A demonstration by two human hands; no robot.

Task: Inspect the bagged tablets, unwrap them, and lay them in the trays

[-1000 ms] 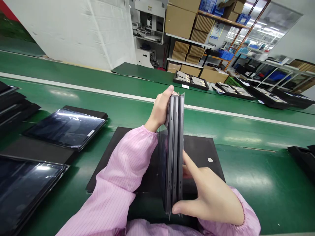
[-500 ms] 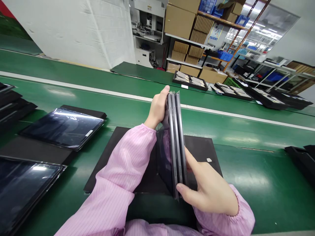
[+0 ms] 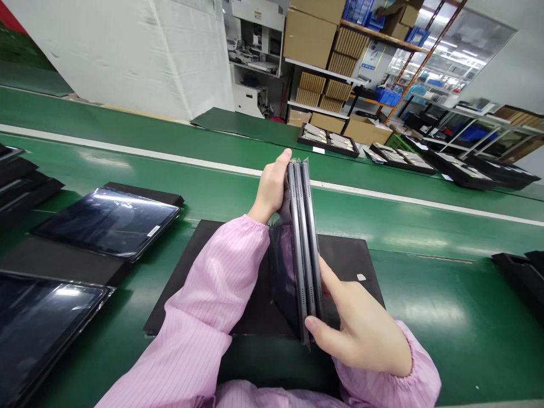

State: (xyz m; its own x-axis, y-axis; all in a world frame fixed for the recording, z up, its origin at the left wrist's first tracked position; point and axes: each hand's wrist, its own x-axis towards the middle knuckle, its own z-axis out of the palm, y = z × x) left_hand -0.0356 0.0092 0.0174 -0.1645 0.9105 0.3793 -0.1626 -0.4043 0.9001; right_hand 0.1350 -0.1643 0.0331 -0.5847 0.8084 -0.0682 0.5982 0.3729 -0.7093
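Observation:
Three tablets [image 3: 302, 243] in clear film stand on edge, pressed together as one stack, with their dark grey sides and speaker holes facing me. My left hand [image 3: 272, 184] grips the far end of the stack, its thumb along the top edge. Closed on the near end is my right hand [image 3: 359, 323], thumb at the near corner and fingers along the right face. Beneath them lies a flat black foam sheet [image 3: 250, 309] with a small white scrap [image 3: 361, 277] on its right part.
To the left, film-wrapped tablets [image 3: 113, 218] rest on black trays, with stacked black trays [image 3: 25, 184] beyond. More black trays [image 3: 525, 277] are at the right edge. Behind the white line [image 3: 170, 154] on the green bench are trays of small parts [image 3: 327, 139].
Almost nothing differs. The stack of tablets and both hands have shifted very slightly to the left; the grip is the same.

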